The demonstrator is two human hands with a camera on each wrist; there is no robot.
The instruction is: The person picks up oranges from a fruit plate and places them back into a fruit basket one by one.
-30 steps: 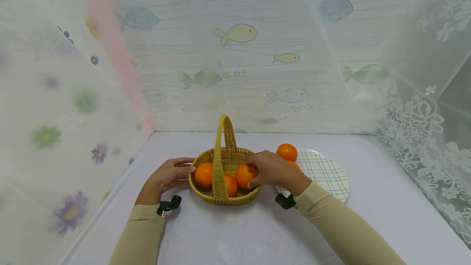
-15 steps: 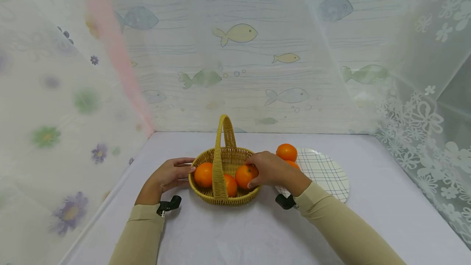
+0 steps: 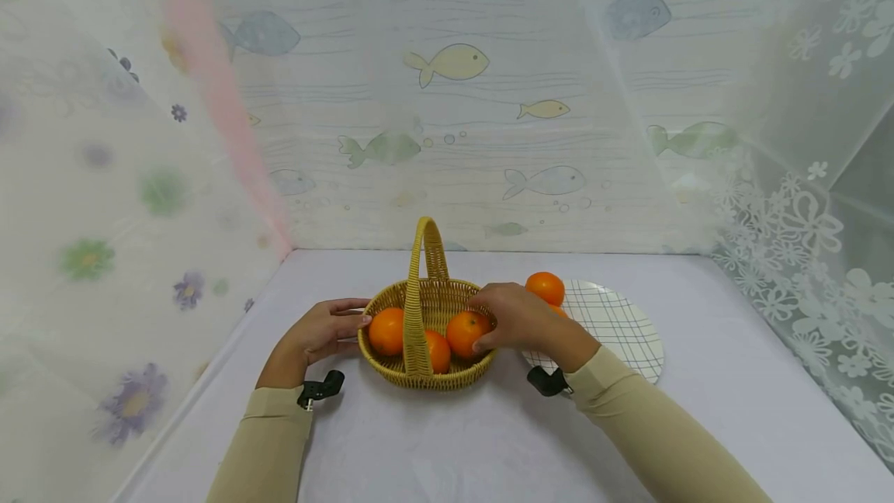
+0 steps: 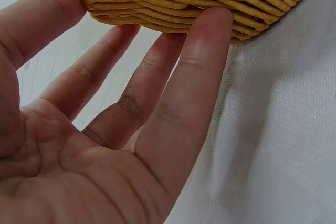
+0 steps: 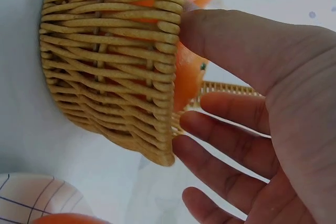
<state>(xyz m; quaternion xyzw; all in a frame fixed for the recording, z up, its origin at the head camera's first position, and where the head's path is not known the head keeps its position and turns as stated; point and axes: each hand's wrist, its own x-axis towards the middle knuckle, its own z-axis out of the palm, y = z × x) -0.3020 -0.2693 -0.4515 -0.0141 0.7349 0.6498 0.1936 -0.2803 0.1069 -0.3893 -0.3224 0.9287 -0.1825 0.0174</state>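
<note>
A yellow woven basket (image 3: pixel 447 383) with a tall arched handle stands on the white cloth and holds three oranges. One orange (image 3: pixel 386 331) lies left of the handle, a second (image 3: pixel 438 352) is partly behind it, and a third (image 3: pixel 468 334) sits at the right end. My left hand (image 3: pixel 324 332) touches the basket's left end; its fingers reach out nearly straight to the wicker (image 4: pixel 157 1) in the left wrist view. At the right rim, my right hand (image 3: pixel 520 322) is over the third orange (image 5: pixel 186 74), its fingers spread and loosely bent, its thumb beside the fruit.
Right of the basket lies a white plate (image 3: pixel 618 328) with a checked line pattern. Two more oranges sit at its left side, the rear orange (image 3: pixel 545 289) in full view and the other partly hidden by my right hand. A fish-print curtain (image 3: pixel 454 138) hangs behind the table.
My right hand has shifted slightly up and to the right, its fingers loosening from the third orange, which stays in the basket. The left hand and basket have hardly moved.
</note>
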